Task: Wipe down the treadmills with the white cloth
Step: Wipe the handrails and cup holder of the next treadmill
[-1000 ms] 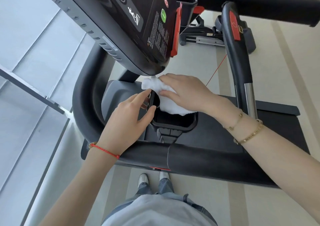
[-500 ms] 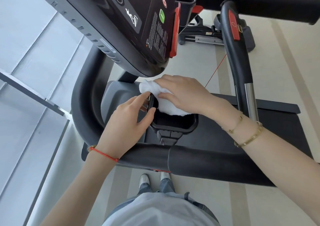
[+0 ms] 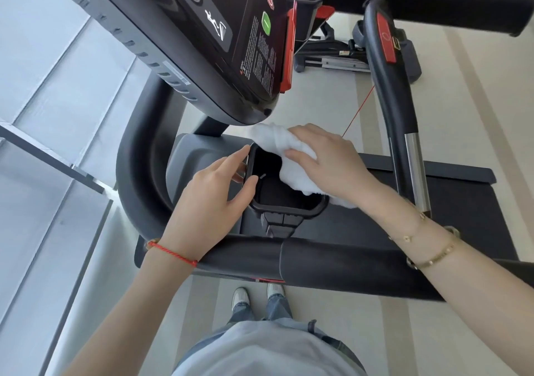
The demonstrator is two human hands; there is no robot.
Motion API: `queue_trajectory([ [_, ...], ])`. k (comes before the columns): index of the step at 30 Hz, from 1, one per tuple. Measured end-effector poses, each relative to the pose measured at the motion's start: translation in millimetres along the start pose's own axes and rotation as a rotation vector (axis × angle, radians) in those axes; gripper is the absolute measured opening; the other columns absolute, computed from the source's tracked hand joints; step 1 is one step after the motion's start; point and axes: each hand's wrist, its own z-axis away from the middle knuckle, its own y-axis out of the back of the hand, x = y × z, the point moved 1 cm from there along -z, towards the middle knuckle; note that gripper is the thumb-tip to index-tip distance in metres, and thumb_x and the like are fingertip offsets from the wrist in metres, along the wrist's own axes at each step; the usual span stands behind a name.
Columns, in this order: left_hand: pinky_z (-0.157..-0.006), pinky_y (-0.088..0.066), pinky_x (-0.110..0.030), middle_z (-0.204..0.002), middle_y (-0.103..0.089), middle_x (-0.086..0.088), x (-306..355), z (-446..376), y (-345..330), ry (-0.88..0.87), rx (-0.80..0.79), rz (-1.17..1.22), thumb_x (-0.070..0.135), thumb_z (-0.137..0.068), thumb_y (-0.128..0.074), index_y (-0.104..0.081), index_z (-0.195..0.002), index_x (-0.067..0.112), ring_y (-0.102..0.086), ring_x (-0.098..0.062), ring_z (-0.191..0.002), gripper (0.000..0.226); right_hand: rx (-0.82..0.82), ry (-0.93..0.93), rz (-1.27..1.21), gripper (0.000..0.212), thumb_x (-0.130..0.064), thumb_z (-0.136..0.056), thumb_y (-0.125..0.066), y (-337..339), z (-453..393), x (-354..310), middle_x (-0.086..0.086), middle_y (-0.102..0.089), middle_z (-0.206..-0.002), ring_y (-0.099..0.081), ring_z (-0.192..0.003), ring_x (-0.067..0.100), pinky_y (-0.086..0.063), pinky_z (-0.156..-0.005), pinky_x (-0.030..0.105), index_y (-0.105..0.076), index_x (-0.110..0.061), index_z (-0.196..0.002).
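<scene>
A black treadmill fills the view, its console [image 3: 208, 29] tilted at the top and a black front handlebar [image 3: 260, 255] across the middle. Below the console sits a black square tray [image 3: 289, 208]. My left hand [image 3: 211, 205] grips the tray's left wall, thumb inside and fingers outside. My right hand [image 3: 326, 162] presses the white cloth [image 3: 289, 156] with flat fingers onto the tray's far right rim. Part of the cloth hangs into the tray.
A curved black side handle [image 3: 398, 110] with a red tab and a chrome section rises on the right. A thin red cord [image 3: 358, 113] runs behind my right hand. Another machine's base [image 3: 332, 63] stands on the pale floor beyond. A glass wall is at left.
My right hand and the cloth have shifted slightly up and right along the tray's rim, uncovering more of the tray's inside. My left hand keeps its hold on the left wall.
</scene>
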Motion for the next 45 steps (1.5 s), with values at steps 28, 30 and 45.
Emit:
queue_trajectory([
  [28, -0.093, -0.052, -0.032, -0.107, -0.067, 0.006, 3, 2, 0, 0.005, 0.009, 0.025, 0.031, -0.097, -0.057, -0.049, -0.145, 0.021, -0.061, -0.003, -0.094, 0.050, -0.118, -0.073, -0.113, 0.038, -0.028, -0.101, -0.048, 5, -2, 14, -0.001, -0.052, -0.122, -0.050, -0.108, 0.018, -0.029, -0.077, 0.025, -0.045, -0.017, -0.138],
  [30, -0.093, -0.052, -0.035, -0.107, -0.066, 0.007, 3, 2, 0, 0.013, 0.009, 0.021, 0.032, -0.097, -0.057, -0.050, -0.145, 0.023, -0.061, -0.003, -0.094, 0.049, -0.125, -0.007, -0.214, 0.039, -0.026, -0.101, -0.048, 7, 7, 17, -0.007, -0.048, -0.124, -0.048, -0.110, 0.012, -0.032, -0.080, 0.020, -0.045, -0.019, -0.139],
  [45, -0.083, -0.055, -0.039, -0.101, -0.066, 0.008, 6, 5, 1, 0.040, 0.038, -0.049, 0.044, -0.095, -0.050, -0.059, -0.130, 0.024, -0.064, -0.010, -0.091, 0.041, -0.254, 0.276, 0.088, 0.043, -0.032, -0.102, -0.044, 4, -31, -6, -0.017, -0.048, -0.140, -0.046, -0.123, 0.010, -0.033, -0.084, 0.030, -0.038, -0.039, -0.143],
])
